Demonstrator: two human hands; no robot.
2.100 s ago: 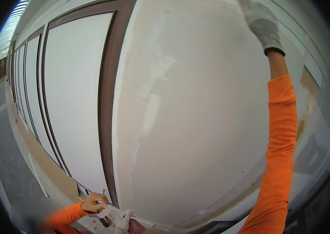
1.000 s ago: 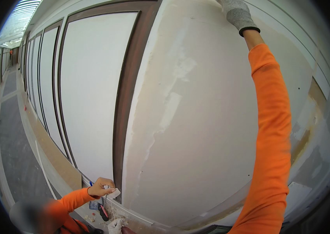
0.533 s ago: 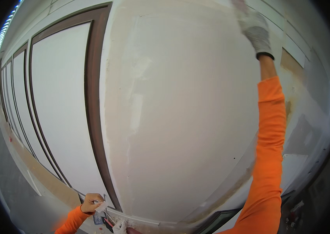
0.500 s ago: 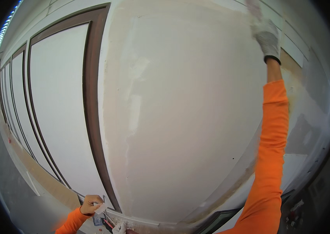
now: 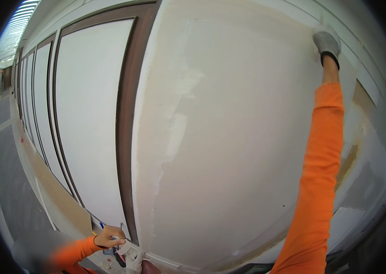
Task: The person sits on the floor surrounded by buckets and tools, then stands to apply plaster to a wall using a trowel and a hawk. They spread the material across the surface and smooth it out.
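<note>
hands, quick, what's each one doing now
Left hand: bare, closed on a white rag.
Right hand: gloved, pressed to the wall; grip cannot be told.

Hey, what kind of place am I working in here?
Likely a building corridor under renovation: a patchy, freshly plastered wall, brown-framed panels running down a long hallway, and your gloved right hand working the wall.

Bright, even daylight; strong fisheye bending, black rim, soft lower-left blur.
</note>
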